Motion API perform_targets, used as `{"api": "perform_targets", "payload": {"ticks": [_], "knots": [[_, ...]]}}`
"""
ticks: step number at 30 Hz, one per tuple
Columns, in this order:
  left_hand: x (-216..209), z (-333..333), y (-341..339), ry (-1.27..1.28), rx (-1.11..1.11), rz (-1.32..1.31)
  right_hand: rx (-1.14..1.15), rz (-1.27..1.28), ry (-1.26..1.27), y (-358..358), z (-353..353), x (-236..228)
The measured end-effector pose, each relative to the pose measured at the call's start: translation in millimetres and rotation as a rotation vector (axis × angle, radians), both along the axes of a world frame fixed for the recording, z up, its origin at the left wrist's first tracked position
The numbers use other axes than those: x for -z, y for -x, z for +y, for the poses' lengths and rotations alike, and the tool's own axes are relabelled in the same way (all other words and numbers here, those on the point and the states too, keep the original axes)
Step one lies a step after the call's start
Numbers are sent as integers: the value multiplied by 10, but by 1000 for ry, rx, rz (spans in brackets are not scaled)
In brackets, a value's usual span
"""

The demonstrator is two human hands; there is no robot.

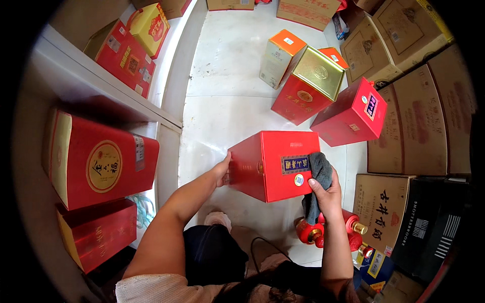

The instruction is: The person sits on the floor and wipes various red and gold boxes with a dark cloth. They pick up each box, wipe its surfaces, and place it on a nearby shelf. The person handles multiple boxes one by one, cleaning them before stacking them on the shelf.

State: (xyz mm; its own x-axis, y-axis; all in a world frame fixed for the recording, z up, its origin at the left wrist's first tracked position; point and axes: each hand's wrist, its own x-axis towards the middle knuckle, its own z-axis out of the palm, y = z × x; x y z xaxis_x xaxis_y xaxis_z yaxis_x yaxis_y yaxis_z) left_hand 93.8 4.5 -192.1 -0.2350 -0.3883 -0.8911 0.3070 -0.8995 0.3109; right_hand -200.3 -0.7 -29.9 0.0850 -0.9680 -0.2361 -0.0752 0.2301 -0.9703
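Note:
Between my hands is a red gift box (283, 146), tilted so that a face with a dark blue label points up. My left hand (223, 169) grips its left side, the fingers partly hidden behind it. A dark grey cloth (319, 174) is pressed against the box's right edge by my right hand (326, 194), thumb on top; its fingers are mostly hidden under cloth and box. Several red bottles with gold caps (310, 231) stand on the floor beside my right forearm and partly behind it.
Ahead on the pale tiled floor (217, 76) stand a red box with gold lid (308, 96), another red box (348, 113) and an orange-topped box (283, 58). Brown cartons (384, 202) and a black carton (429, 217) line the right. Shelves at left hold red boxes (108, 161).

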Motion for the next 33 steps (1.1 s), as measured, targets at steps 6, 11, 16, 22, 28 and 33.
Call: {"api": "perform_targets", "payload": {"ticks": [6, 11, 16, 22, 28, 33], "knots": [[-482, 6, 129, 101, -114, -49, 74, -12, 3, 72, 242, -488], [-803, 15, 228, 229, -95, -60, 198, -51, 57, 193, 688, -606], [-763, 105, 191, 263, -158, -19, 196, -40, 23, 264, 844, -460], [-617, 297, 295, 160, -219, -16, 147, 46, 19, 259, 921, -560], [-131, 602, 350, 179, -351, 148, 28, 359, 108, 304, 1136, -543], [-59, 821, 397, 218, -440, 147, -150, 472, 111, 241, 1179, -702]]}}
